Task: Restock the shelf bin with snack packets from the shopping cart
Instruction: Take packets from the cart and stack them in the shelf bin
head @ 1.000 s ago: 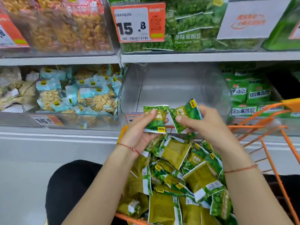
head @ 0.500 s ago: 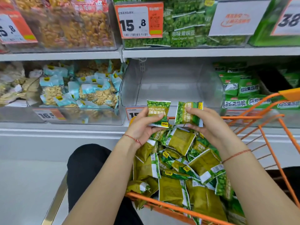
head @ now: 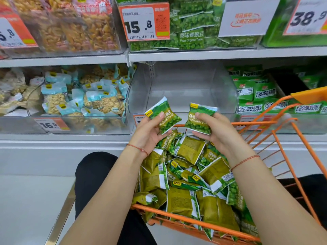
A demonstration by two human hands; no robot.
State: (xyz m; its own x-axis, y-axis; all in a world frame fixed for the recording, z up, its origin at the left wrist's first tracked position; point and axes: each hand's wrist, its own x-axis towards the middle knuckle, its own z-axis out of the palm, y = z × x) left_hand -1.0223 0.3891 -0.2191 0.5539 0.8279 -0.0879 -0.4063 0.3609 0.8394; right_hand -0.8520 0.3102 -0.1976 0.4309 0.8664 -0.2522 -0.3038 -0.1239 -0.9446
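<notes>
Left packet point(head: 163, 115) tilted, right packet point(head: 200, 119) upright

Two small green packets of garlic peas are held up in front of the clear shelf bin point(head: 182, 89), printed fronts toward the camera. The left packet point(head: 163, 114) is tilted, its yellow logo corner pointing left; the right packet point(head: 200, 118) sits closer to upright. The two are near each other but apart. The bin is transparent, and no packets can be seen inside. Below, the orange wire shopping cart point(head: 194, 222) holds a loose heap of the same packets point(head: 187, 179), many lying back side up, olive with white barcode strips.
</notes>
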